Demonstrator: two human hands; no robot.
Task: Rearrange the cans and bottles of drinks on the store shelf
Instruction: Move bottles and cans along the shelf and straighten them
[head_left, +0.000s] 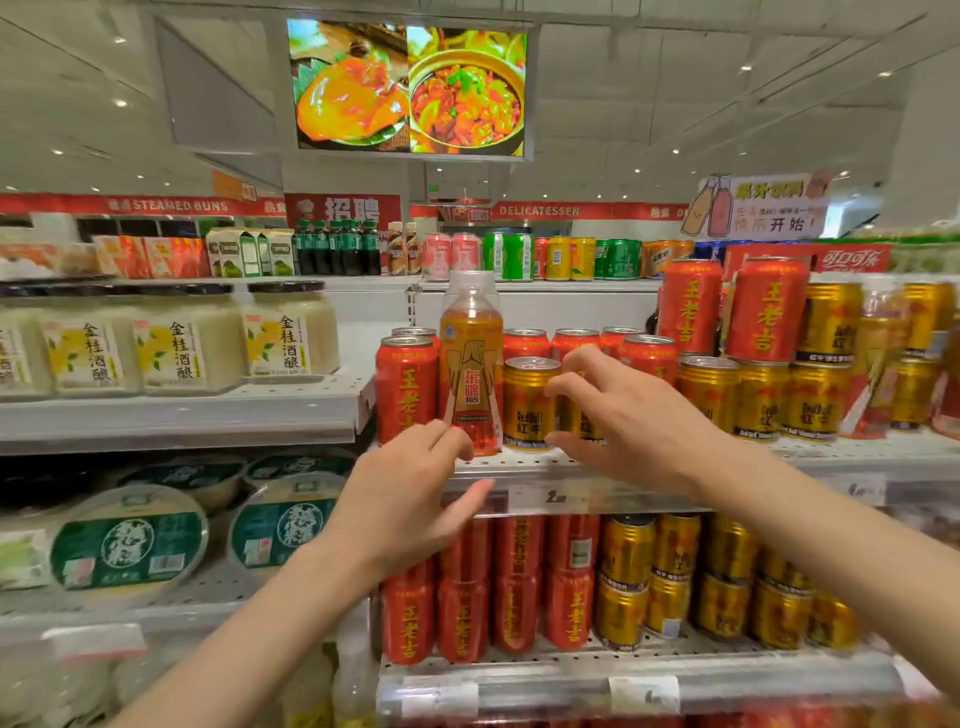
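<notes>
Your left hand (410, 499) touches the bottle (471, 364) base, fingers loose; your right hand (623, 415), fingers spread, wraps a gold can (530, 402). Lift it straight, sparing neighbours.

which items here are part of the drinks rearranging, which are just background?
In the job:
- left hand, fingers at the base of the orange bottle
- right hand, fingers round a gold can
- gold can beside the bottle
- red can left of the bottle

Just background:
- white jars on the left shelf
- green-lidded tubs below them
- food screen overhead
</notes>
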